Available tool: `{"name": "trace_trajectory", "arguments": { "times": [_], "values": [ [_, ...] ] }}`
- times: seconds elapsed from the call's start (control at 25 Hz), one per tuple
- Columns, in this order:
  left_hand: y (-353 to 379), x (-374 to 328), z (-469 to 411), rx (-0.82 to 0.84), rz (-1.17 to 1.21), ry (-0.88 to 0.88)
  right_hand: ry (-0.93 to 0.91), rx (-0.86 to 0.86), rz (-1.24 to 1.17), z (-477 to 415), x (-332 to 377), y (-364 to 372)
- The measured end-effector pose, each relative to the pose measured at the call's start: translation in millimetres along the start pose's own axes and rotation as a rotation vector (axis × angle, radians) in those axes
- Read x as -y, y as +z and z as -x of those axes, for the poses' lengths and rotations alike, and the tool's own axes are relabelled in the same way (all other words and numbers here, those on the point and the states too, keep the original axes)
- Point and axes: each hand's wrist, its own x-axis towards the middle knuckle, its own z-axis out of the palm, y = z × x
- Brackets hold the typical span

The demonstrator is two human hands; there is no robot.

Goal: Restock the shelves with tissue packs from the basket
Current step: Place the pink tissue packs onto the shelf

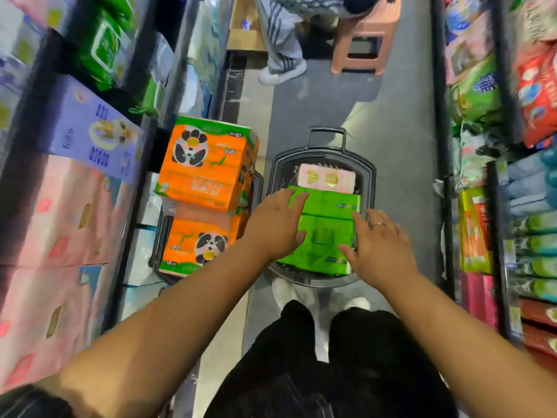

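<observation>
A dark grey basket [369, 173] stands on the aisle floor in front of my feet. A bright green tissue pack [328, 224] lies on top inside it, with a pink tissue pack [327, 178] behind it. My left hand [275, 224] lies over the green pack's left side, fingers spread and straight. My right hand [381, 245] reaches to the pack's right side with fingers extended, a ring on one finger. Neither hand visibly grips the pack.
A second basket [158, 248] at the left holds two orange panda tissue packs [208, 164], stacked. Shelves of tissue packs line the left [60, 206] and right [512, 221] of the narrow aisle. Farther ahead are a person's legs [283, 49] and a pink stool [361, 34].
</observation>
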Motion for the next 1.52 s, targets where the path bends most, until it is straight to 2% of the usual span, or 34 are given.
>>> {"name": "trace_trajectory", "arguments": {
  "times": [0.2, 0.44, 0.6, 0.8, 0.96, 1.12, 1.32, 1.52],
  "values": [
    [63, 28, -99, 0.085, 0.075, -0.074, -0.010, 0.087, -0.028, -106, -28, 46],
    [158, 65, -210, 0.109, 0.176, -0.233, -0.086, 0.103, -0.055, -252, -73, 114],
    [212, 83, -260, 0.096, 0.305, -0.371, -0.122, 0.158, -0.072, -318, -96, 161],
    [264, 93, -300, 0.115, 0.419, -0.468, -0.272, 0.123, -0.021, -376, -105, 211],
    [278, 91, -315, 0.105, 0.388, -0.549, -0.263, 0.251, 0.023, -412, -106, 229],
    [283, 89, -322, 0.101, 0.442, -0.562, -0.270, 0.253, 0.078, -425, -99, 237],
    [283, 91, -331, 0.137, 0.368, -0.550, -0.317, 0.362, 0.122, -446, -93, 222],
    [290, 91, -330, 0.064, 0.359, -0.541, -0.310, 0.292, 0.276, -454, -69, 227]
  ]
}}
